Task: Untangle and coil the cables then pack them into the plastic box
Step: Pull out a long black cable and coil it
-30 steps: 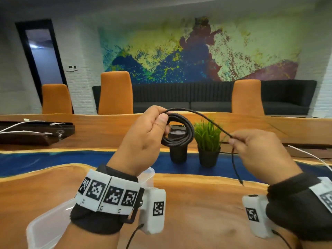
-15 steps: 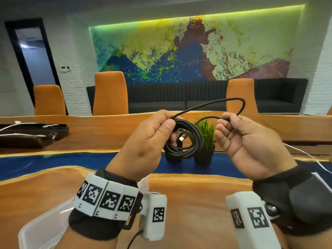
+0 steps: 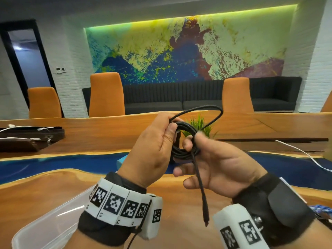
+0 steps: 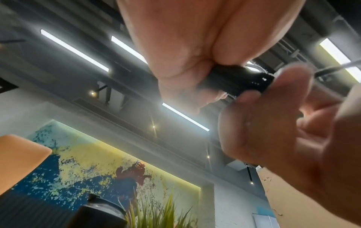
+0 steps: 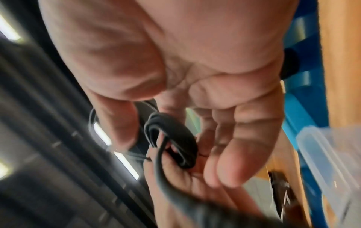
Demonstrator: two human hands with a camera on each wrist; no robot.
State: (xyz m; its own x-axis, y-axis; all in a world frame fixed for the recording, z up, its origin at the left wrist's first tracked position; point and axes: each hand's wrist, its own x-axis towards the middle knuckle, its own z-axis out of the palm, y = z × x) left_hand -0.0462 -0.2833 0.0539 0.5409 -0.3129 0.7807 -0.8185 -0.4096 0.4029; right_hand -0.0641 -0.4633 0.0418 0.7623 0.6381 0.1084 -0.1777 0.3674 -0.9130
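A black braided cable (image 3: 181,153) is wound into a small coil held up over the table. My left hand (image 3: 152,151) grips the coil's left side between thumb and fingers, seen close in the left wrist view as a black bundle (image 4: 232,81). My right hand (image 3: 212,164), palm up, pinches the coil's right side, with its thumb through the ring. One loose loop (image 3: 215,112) arcs above the coil. The free end with its plug (image 3: 205,214) hangs across my right palm. The clear plastic box (image 3: 48,225) lies at the lower left, partly hidden by my left wrist.
A white cable (image 3: 305,155) trails over the table at the right. A dark tray with white cables (image 3: 27,137) sits far left. A small potted plant (image 3: 199,124) stands behind my hands. Something blue braided (image 3: 321,209) shows at the right edge. Orange chairs line the far side.
My right hand swung the loose cable over the coil and closed in on the coil's right side. The free end now hangs over my right palm. The coil moved slightly lower.
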